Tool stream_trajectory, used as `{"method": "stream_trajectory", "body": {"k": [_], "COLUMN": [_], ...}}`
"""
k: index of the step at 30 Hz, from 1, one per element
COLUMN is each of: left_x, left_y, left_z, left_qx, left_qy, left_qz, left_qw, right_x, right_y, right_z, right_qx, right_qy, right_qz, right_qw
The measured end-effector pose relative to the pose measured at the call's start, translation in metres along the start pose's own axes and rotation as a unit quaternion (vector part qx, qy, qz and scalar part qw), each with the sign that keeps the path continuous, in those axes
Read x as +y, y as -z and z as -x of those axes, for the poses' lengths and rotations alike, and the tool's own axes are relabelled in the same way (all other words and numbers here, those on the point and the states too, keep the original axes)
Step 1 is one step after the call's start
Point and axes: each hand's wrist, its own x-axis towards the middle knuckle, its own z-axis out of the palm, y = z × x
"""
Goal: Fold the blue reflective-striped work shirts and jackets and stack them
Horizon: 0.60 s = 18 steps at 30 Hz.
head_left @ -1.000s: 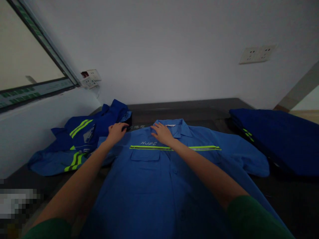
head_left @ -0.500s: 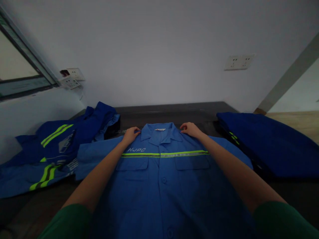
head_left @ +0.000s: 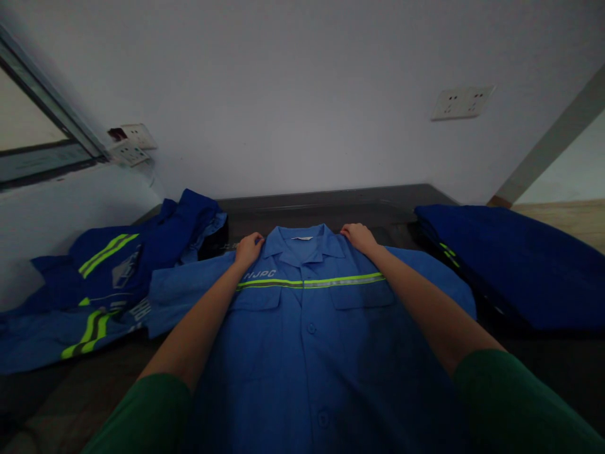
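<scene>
A blue short-sleeved work shirt [head_left: 290, 340] lies spread front side up, collar away from me. It is buttoned, with a yellow-green and silver stripe and the letters NJPC across the chest. At its left shoulder seam in the picture, my left hand [head_left: 248, 250] is closed with the fingers curled over the far edge. My right hand [head_left: 361, 238] pinches the shoulder edge on the other side of the collar. The fingertips of both hands are partly hidden behind the cloth. My forearms lie over the shirt's sides.
Crumpled blue workwear with yellow-green stripes [head_left: 118, 265] lies at the left, touching the shirt's sleeve. A folded dark blue stack of clothing [head_left: 510, 271] sits at the right. The dark table [head_left: 302, 208] meets a white wall with power sockets [head_left: 463, 103].
Both hands have closed on the shirt's shoulder edges, where the fingers were looser before. The view has tilted slightly, and the collar sits a little higher in the picture.
</scene>
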Motion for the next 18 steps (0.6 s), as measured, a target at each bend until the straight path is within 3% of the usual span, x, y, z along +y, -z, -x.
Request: {"method": "stream_trajectory", "body": {"k": [10, 18], "left_x": [0.000, -0.004], "left_y": [0.007, 0.008], "left_z": [-0.011, -0.020], "left_qx": [-0.057, -0.038], "left_qy": [-0.069, -0.023], "left_qz": [0.047, 0.032], "left_qw": [0.995, 0.998], "right_x": [-0.011, -0.013], "right_y": [0.003, -0.003], "right_z": [-0.013, -0.020], "right_qx": [-0.044, -0.015], "right_qy": [0.043, 0.002], "right_qz": [-0.023, -0.019], "right_qw": [0.998, 1.000]}}
